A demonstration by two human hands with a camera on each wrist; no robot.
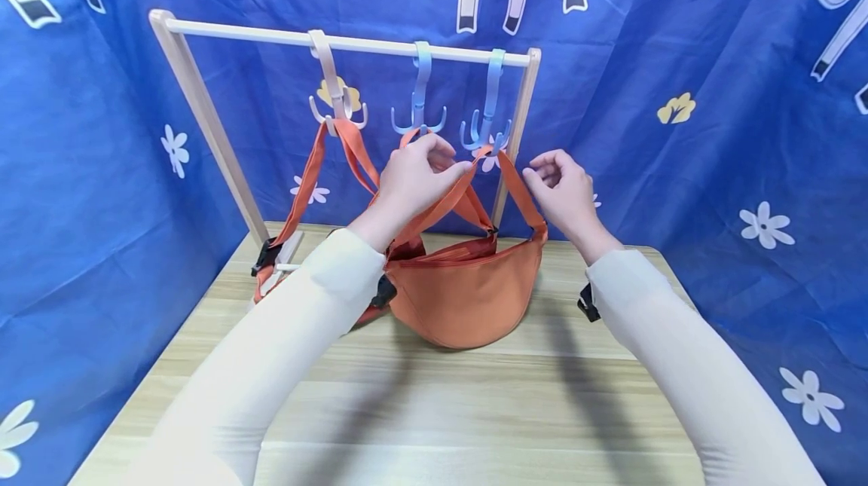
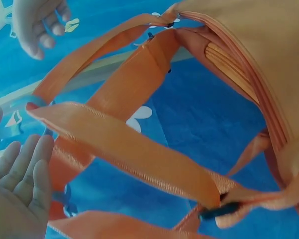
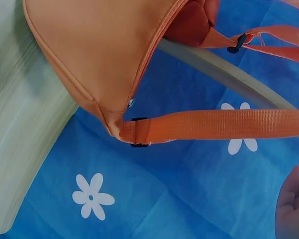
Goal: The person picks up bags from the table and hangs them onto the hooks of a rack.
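An orange waist bag (image 1: 468, 294) hangs by its strap (image 1: 517, 184) from the right blue hook (image 1: 487, 132), its lower edge close to the tabletop. My left hand (image 1: 414, 173) is beside the strap's left side, fingers loosely bent and holding nothing; in the left wrist view this left hand (image 2: 21, 186) shows its palm next to the strap (image 2: 134, 149). To the right of the strap, my right hand (image 1: 561, 188) is apart from it with nothing in its grasp. Only part of the right hand (image 3: 295, 204) shows in the right wrist view.
A rack with a white bar (image 1: 258, 34) stands on the wooden table (image 1: 434, 403). More orange straps (image 1: 308, 177) hang from the pink hook (image 1: 332, 94) and the middle blue hook (image 1: 420, 94). A black buckle (image 1: 588, 304) is by the right sleeve. Blue cloth surrounds the table.
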